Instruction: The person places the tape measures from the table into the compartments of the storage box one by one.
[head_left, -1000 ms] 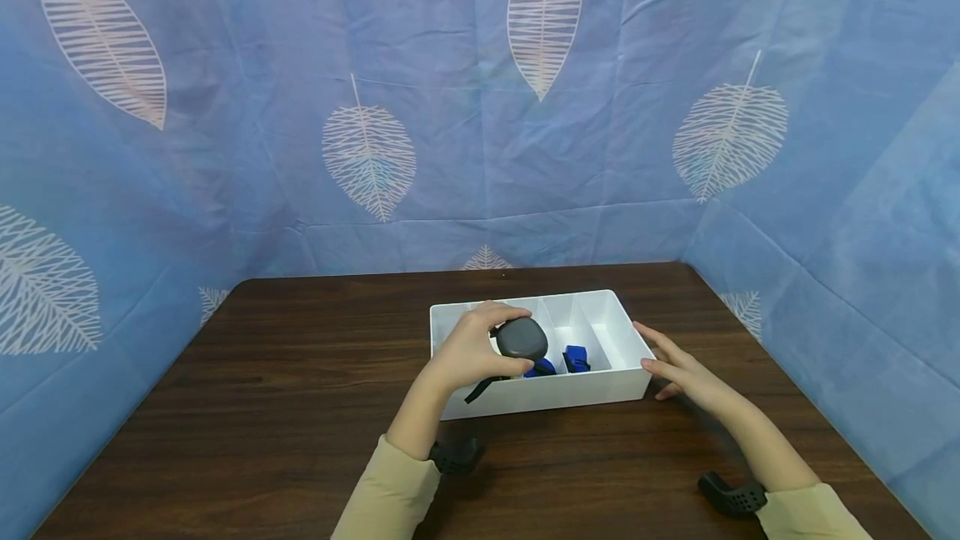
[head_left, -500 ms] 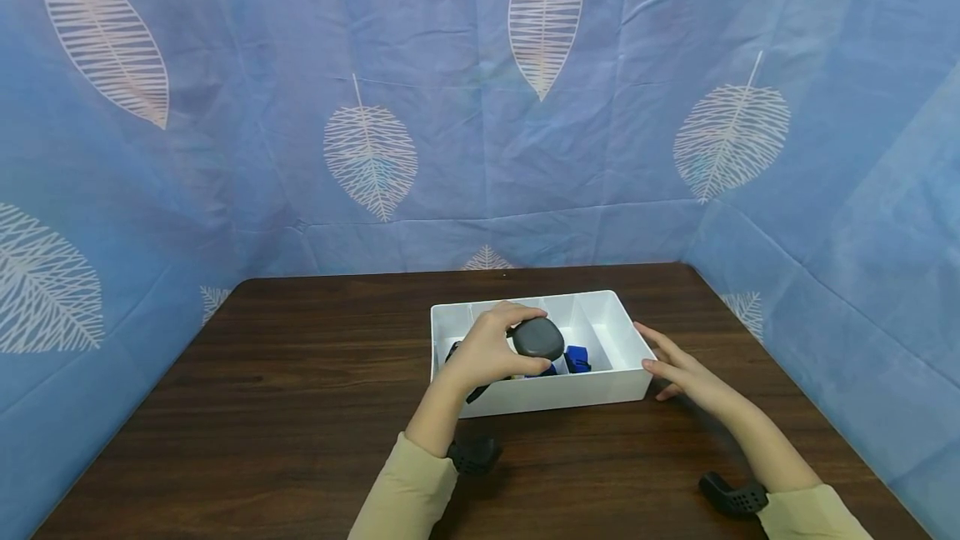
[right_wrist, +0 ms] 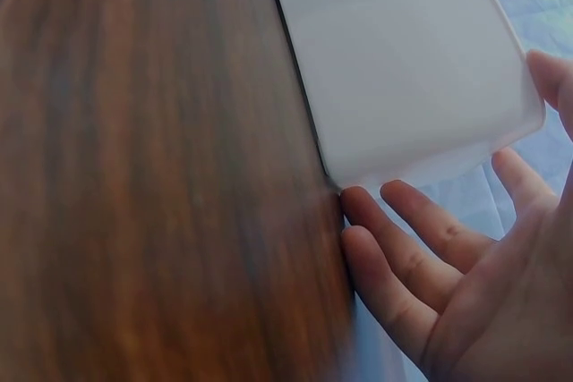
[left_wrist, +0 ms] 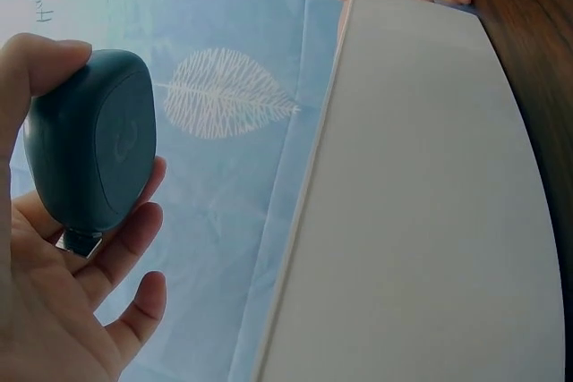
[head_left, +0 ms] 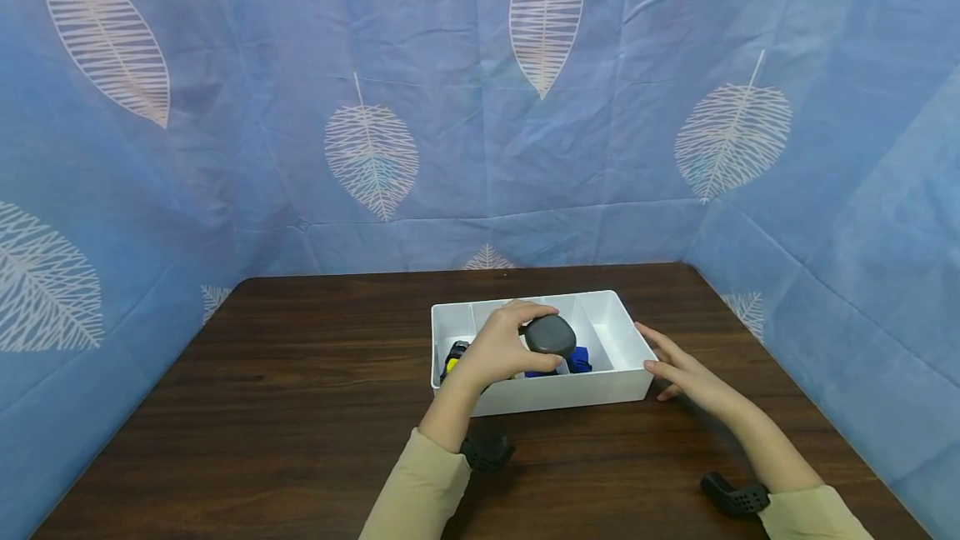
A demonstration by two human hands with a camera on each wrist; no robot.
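My left hand (head_left: pixel 501 348) grips a dark grey, rounded tape measure (head_left: pixel 550 335) between thumb and fingers, over the white divided box (head_left: pixel 558 392). In the left wrist view, a small metal end (left_wrist: pixel 79 241) shows at the lower corner of the tape measure (left_wrist: pixel 125 145). My right hand (head_left: pixel 693 377) is at the box's right end, fingers spread and loosely bent, with the thumb tip at the front corner. In the right wrist view, the fingertips (right_wrist: pixel 394 192) are right at the end wall of the box (right_wrist: pixel 412 69).
Inside the box lie a black-and-yellow item (head_left: pixel 453 358) at the left and a blue-and-black item (head_left: pixel 579 360) near the middle; my left hand partly hides others. The dark wooden table (head_left: pixel 300 407) is backed by a blue leaf-patterned curtain (head_left: pixel 450 148).
My left hand has moved right along the box with the tape measure, uncovering the black-and-yellow item at the left. The right hand and the box have hardly moved.
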